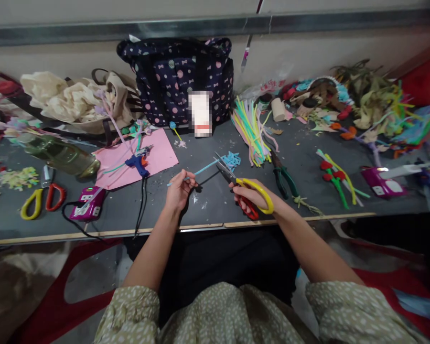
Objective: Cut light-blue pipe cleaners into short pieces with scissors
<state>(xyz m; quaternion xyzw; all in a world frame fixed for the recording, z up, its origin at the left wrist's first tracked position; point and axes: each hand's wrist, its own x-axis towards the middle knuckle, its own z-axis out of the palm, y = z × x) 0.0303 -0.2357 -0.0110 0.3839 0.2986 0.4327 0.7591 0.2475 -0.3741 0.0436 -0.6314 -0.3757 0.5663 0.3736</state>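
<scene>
Pinched in my left hand (180, 188) is a light blue pipe cleaner (205, 167), which slants up to the right. My right hand (251, 195) grips scissors (260, 189) with one yellow and one red handle loop. Their blades are parted, and the pipe cleaner's far end reaches them; I cannot tell whether it lies between the edges. Just beyond the blade tips, a small heap of short blue pipe cleaner pieces (231, 160) lies on the dark table (204, 210).
A bundle of pastel pipe cleaners (252, 134) and green-handled pliers (284, 177) lie to the right. Leftward are a blue glue gun (138, 165) on pink paper (161, 150), a bottle (59, 153), a purple power strip (88, 204) and other scissors (45, 198). A patterned bag (181, 81) stands behind.
</scene>
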